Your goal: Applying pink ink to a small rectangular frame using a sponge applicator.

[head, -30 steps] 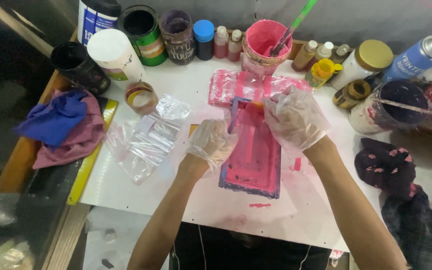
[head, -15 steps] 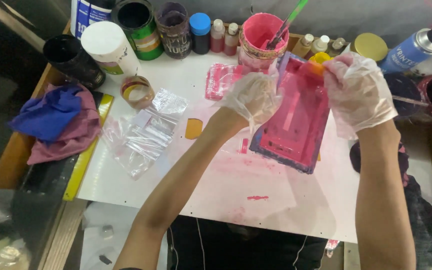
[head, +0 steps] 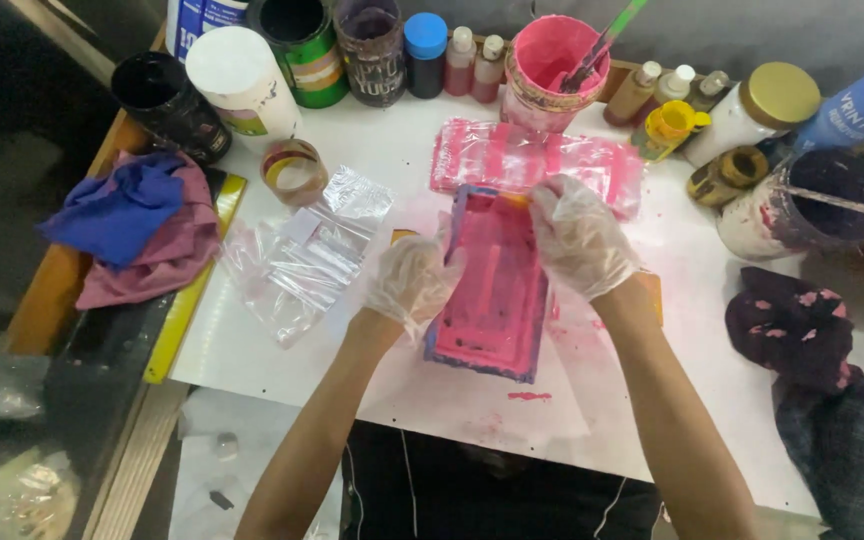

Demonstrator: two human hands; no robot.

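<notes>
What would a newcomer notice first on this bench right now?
The pink mould at centre, gripped by both gloved hands: left hand on its left edge, right hand at its top. Behind it stands a pink cup with a green stick; a blue and mauve rag lies far left.

Left hand (head: 414, 283), right hand (head: 579, 237) gripping pink mould (head: 492, 290).
</notes>
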